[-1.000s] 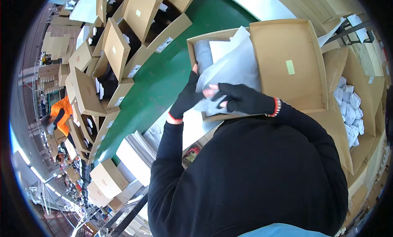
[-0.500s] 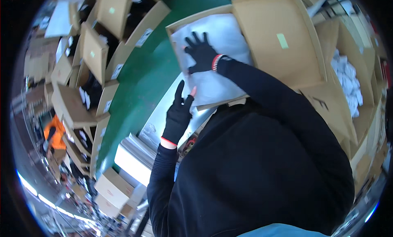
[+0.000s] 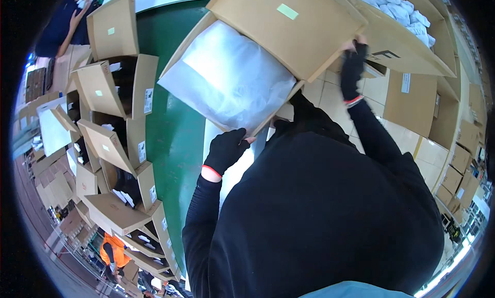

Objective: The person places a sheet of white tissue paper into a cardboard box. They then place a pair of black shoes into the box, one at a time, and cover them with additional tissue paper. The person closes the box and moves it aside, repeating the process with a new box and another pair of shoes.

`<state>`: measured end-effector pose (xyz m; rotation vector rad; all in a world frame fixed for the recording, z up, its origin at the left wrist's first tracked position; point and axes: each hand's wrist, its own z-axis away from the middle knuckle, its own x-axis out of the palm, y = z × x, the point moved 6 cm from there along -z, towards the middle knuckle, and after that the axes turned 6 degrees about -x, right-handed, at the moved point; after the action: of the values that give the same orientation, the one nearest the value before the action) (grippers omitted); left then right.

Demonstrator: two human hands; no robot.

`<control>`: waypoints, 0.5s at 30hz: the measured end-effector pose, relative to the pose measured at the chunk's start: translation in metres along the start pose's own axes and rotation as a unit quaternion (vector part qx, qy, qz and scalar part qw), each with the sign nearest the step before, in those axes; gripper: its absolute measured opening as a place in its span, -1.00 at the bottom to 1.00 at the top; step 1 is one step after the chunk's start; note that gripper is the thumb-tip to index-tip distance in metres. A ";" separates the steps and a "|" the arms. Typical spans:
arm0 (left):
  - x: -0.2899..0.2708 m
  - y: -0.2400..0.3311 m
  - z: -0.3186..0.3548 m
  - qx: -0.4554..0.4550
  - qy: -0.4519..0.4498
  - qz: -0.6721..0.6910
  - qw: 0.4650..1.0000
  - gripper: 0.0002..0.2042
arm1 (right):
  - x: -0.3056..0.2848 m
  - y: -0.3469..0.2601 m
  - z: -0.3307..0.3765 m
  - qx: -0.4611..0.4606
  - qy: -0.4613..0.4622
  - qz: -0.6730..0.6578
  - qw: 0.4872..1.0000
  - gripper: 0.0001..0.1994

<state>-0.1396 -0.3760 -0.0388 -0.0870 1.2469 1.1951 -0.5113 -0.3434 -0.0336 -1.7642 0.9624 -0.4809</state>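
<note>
My left hand [image 3: 226,150], in a black glove with bare fingertips, is closed on the near corner of a brown cardboard shoebox [image 3: 282,103]. White tissue paper [image 3: 227,74] fills the box, and what lies beneath is hidden. The attached lid [image 3: 304,38] stands open, leaning away to the right, with a pale green sticker [image 3: 287,11] on its inner face. At the lid's right corner is my right hand [image 3: 353,66], gloved alike; it is slightly blurred, its fingers bent around the cardboard edge.
A green table [image 3: 178,128] lies under the box. Along its left side runs a row of open shoeboxes [image 3: 117,146] with dark contents. A large carton [image 3: 407,45] of crumpled white paper stands at the far right. Other people [image 3: 113,250] work at the left.
My right hand has left the tissue paper and moved right to the lid's corner. My left hand now grips the box's near corner. The view has turned, and the box appears rotated.
</note>
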 end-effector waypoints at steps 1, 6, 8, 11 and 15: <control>-0.010 0.002 -0.001 -0.009 0.004 0.043 0.999 -0.68 | -0.028 0.031 -0.010 0.085 0.073 -0.071 0.991 -0.46; -0.067 -0.035 0.006 -0.141 0.233 0.295 0.916 -0.67 | -0.052 0.084 -0.053 0.382 0.141 -0.333 0.851 -0.26; -0.067 -0.057 0.022 -0.113 0.371 0.354 0.851 -0.64 | -0.036 0.091 -0.061 0.425 0.136 -0.346 0.825 -0.33; -0.016 -0.096 0.035 -0.200 0.336 0.486 0.782 -0.50 | -0.001 0.082 -0.067 0.452 0.111 -0.369 0.804 -0.42; -0.061 -0.131 0.034 -0.135 0.474 0.425 0.759 -0.47 | 0.067 0.036 -0.039 0.283 -0.339 -0.437 0.784 -0.59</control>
<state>-0.0126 -0.4519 -0.0490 -0.4152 2.0963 2.2920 -0.5126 -0.4250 -0.0586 -1.5239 -0.5377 -0.5554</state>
